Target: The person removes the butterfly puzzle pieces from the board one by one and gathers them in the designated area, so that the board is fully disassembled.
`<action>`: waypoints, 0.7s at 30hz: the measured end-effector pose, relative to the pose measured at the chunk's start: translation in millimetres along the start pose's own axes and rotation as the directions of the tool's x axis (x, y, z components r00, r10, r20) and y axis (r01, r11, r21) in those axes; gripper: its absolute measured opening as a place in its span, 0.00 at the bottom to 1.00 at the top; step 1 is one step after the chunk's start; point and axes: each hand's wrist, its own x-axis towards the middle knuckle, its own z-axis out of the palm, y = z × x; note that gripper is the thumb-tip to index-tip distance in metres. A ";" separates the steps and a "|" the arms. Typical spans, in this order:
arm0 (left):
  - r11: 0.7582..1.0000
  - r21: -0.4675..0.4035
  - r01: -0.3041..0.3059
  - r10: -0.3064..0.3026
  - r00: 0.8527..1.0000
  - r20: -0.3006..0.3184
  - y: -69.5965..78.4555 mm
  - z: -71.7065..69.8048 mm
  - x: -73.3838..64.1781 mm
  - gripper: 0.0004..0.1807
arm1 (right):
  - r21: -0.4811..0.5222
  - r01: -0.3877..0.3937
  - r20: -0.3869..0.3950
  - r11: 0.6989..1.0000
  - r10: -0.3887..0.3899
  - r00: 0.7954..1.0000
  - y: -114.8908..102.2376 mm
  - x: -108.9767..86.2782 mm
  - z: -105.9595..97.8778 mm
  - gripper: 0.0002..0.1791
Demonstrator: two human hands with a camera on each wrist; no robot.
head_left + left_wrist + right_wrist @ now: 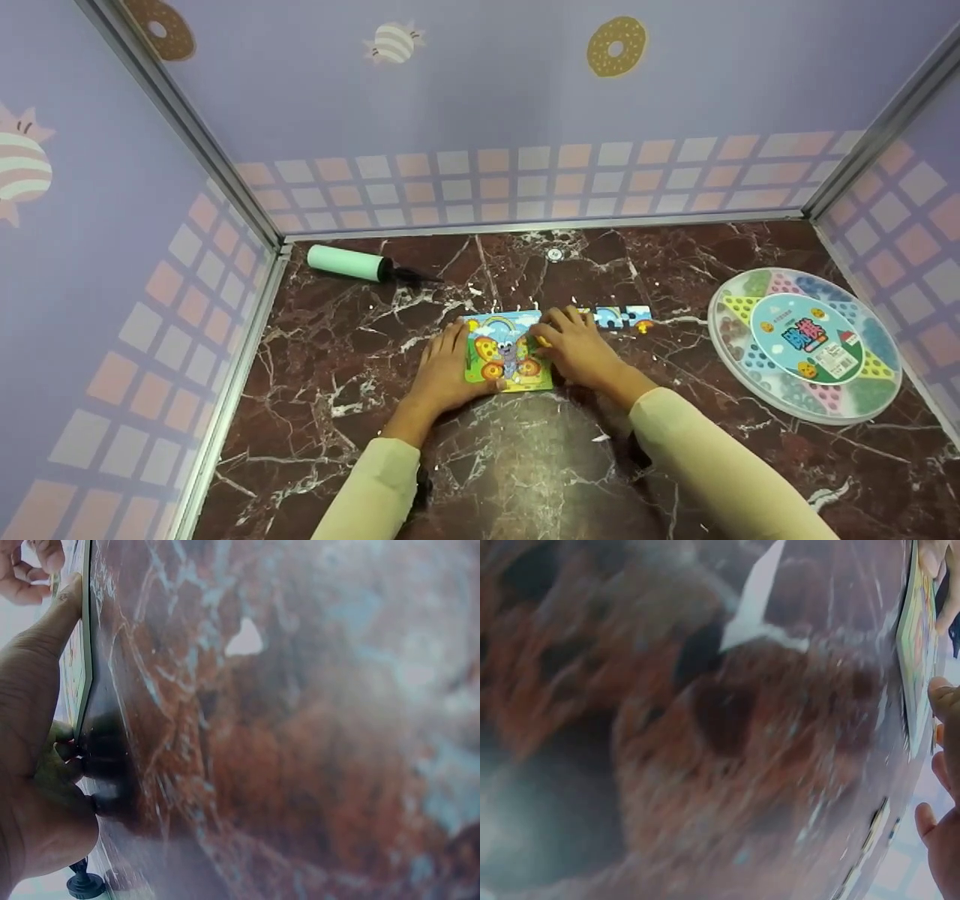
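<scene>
A butterfly jigsaw puzzle (508,358) lies on the dark marbled table, its picture also visible edge-on in the right wrist view. My left hand (444,373) rests along its left side with fingers extended, the thumb (66,600) over the near edge. Over the puzzle's right side, my right hand (579,346) has bent fingers and pinches a small yellow-orange puzzle piece (541,341), mostly hidden under the fingertips. Past that hand, several loose puzzle pieces (609,318) lie in a row to the right.
A mint-green hand pump (346,263) with a black nozzle lies at the back left. On the right is a round, clear-lidded board game case (802,405) with coloured pieces. Near the back wall (510,97) sits a small white disc (555,255). Panels enclose the table's sides.
</scene>
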 end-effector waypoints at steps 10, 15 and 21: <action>1.000 0.013 0.002 -0.003 1.000 0.005 -1.2 0.7 1.0 0.71 | 0.026 -0.020 -0.024 0.999 0.021 0.999 18.9 -15.7 -5.6 0.15; 1.000 0.005 -0.002 0.002 1.000 0.006 0.3 -0.4 0.4 0.71 | 0.038 -0.014 -0.031 0.999 0.015 0.999 27.7 -24.3 -8.5 0.16; 1.000 0.005 -0.006 0.006 1.000 0.005 -0.3 0.3 0.7 0.71 | 0.022 -0.019 -0.026 1.000 0.020 0.999 35.3 -33.4 -11.2 0.16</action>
